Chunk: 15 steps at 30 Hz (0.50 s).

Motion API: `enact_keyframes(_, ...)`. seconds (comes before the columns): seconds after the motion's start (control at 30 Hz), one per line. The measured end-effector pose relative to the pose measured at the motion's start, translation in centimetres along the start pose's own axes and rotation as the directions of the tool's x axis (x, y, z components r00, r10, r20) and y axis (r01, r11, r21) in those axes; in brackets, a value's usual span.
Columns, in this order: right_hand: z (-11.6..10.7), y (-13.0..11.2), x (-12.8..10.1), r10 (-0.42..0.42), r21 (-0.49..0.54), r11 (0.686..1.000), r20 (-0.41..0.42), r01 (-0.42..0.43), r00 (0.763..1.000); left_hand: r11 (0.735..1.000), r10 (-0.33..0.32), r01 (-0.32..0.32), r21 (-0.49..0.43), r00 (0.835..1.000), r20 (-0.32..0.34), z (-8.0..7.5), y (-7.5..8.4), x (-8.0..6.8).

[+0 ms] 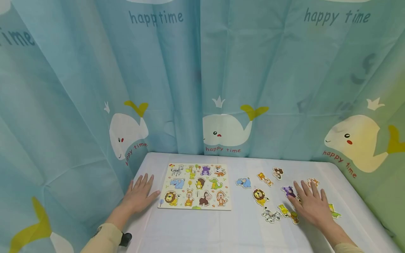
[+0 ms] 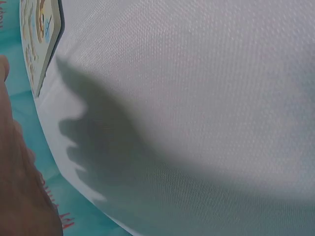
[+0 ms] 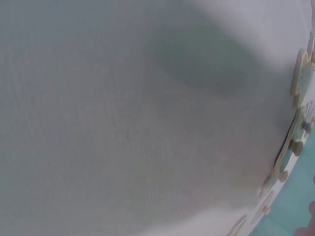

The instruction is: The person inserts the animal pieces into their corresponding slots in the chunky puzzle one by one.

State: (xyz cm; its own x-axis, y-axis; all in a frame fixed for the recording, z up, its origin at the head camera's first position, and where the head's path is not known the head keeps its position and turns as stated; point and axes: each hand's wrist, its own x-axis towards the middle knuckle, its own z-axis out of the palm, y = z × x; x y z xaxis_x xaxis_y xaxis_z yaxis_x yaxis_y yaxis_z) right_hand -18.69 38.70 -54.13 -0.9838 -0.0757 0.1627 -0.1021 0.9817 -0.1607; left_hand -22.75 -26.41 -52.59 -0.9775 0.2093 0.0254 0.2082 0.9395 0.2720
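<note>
The person is resting the left hand (image 1: 138,195) flat on the white table (image 1: 196,228), fingers spread and holding nothing, just beside the puzzle board (image 1: 196,186). The right hand (image 1: 311,203) is lying open over the loose animal pieces (image 1: 260,196), gripping none, though it seems to be covering a few. Every piece is apparently lying off the board, so the placing looks wholly undone.
</note>
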Motion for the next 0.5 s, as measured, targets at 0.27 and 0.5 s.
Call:
enact_keyframes(0.27,-0.1,-1.5,0.0,-0.081,-0.001,0.997,-0.071,0.081,0.994,0.999,-0.008,0.009,-0.039,0.999,0.039,-0.1,0.3,0.1)
enact_keyframes(0.5,0.1,-3.4,0.0,-0.164,0.006,0.986,-0.131,0.166,0.978,0.988,-0.023,0.044,-0.151,0.990,0.136,0.2,0.9,0.1)
